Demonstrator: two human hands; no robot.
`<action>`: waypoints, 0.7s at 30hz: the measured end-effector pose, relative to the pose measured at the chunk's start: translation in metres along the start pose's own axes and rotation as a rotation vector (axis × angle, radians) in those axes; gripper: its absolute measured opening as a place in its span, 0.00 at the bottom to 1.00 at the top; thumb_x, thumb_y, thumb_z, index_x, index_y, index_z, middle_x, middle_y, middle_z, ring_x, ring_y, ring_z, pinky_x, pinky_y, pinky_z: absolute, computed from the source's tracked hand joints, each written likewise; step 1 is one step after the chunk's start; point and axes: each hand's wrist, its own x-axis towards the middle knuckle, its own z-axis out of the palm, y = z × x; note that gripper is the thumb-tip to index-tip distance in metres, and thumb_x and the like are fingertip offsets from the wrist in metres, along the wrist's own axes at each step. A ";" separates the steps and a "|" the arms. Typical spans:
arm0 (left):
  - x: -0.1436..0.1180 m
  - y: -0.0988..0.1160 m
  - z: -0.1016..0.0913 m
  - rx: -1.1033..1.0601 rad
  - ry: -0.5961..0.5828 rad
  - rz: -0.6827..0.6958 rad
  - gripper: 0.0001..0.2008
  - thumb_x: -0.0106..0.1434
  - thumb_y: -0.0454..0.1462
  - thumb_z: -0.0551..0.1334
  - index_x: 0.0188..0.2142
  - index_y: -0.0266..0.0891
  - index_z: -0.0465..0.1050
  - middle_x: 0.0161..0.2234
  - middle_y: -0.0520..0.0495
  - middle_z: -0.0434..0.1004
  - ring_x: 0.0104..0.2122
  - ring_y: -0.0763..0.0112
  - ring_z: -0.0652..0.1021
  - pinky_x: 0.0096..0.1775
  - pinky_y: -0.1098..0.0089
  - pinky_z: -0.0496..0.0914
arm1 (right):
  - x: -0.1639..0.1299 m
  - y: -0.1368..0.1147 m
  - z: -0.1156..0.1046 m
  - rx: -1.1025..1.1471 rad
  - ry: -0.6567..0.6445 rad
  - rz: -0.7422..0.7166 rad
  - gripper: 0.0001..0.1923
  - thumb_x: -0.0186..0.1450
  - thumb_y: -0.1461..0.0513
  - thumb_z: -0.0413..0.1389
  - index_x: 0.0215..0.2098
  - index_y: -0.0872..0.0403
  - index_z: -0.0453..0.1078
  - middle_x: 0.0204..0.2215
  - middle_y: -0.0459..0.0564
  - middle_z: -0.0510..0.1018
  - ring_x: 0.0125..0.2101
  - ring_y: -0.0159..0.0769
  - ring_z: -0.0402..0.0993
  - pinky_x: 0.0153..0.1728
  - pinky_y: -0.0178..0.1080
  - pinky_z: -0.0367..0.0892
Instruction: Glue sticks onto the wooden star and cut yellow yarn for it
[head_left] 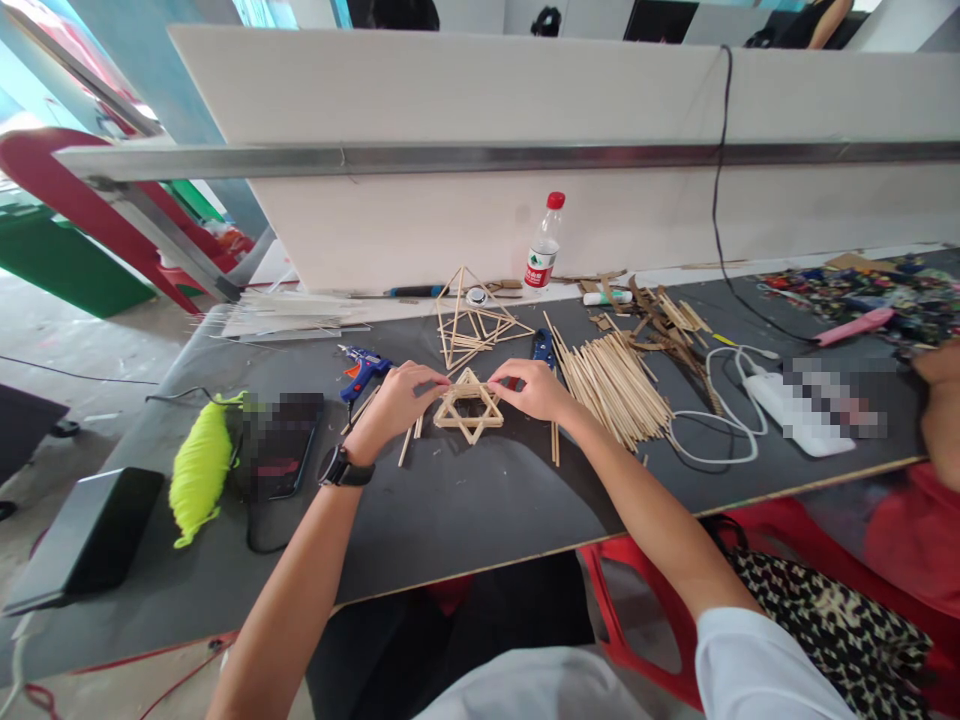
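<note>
We can read no text surely; lettering on the bottle [548, 240]'s label [538, 272], above centre, is too small.

Too small for you to tell: how your left hand [407, 396] and right hand [532, 388] meet the stick star [469, 423]. Pixelation partly masks the phone [301, 448]; the right edge crops a co-worker's arm [940, 415].

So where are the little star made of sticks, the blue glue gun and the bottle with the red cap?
Stick star [469, 423]: head view, on its lower crossbar.
Blue glue gun [365, 370]: head view, on its body.
Red-capped bottle [540, 264]: head view, on its label.
</note>
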 end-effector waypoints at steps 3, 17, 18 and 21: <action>0.000 -0.001 0.001 0.013 0.002 0.011 0.10 0.70 0.43 0.63 0.39 0.44 0.83 0.41 0.47 0.86 0.43 0.59 0.79 0.48 0.60 0.70 | 0.000 0.001 0.001 -0.010 0.003 -0.003 0.06 0.69 0.60 0.61 0.37 0.53 0.81 0.36 0.50 0.85 0.32 0.34 0.79 0.35 0.37 0.72; 0.000 -0.003 0.005 0.030 0.017 0.017 0.11 0.71 0.42 0.62 0.40 0.43 0.83 0.41 0.47 0.86 0.43 0.61 0.79 0.48 0.61 0.71 | 0.000 0.002 0.001 -0.016 -0.003 -0.003 0.07 0.70 0.60 0.61 0.37 0.53 0.81 0.36 0.50 0.85 0.32 0.35 0.79 0.35 0.38 0.72; 0.000 -0.003 0.005 0.030 0.015 0.012 0.11 0.71 0.42 0.62 0.40 0.43 0.83 0.41 0.47 0.86 0.43 0.61 0.79 0.48 0.61 0.71 | 0.000 0.002 0.001 -0.017 -0.003 -0.003 0.06 0.70 0.60 0.61 0.37 0.53 0.81 0.36 0.50 0.85 0.32 0.35 0.79 0.35 0.38 0.72; 0.000 -0.003 0.005 0.028 0.012 0.005 0.11 0.71 0.43 0.62 0.39 0.43 0.83 0.41 0.47 0.86 0.43 0.60 0.79 0.49 0.61 0.71 | 0.000 0.002 0.001 -0.016 -0.003 -0.007 0.06 0.69 0.61 0.61 0.37 0.53 0.81 0.36 0.50 0.85 0.32 0.35 0.79 0.35 0.37 0.72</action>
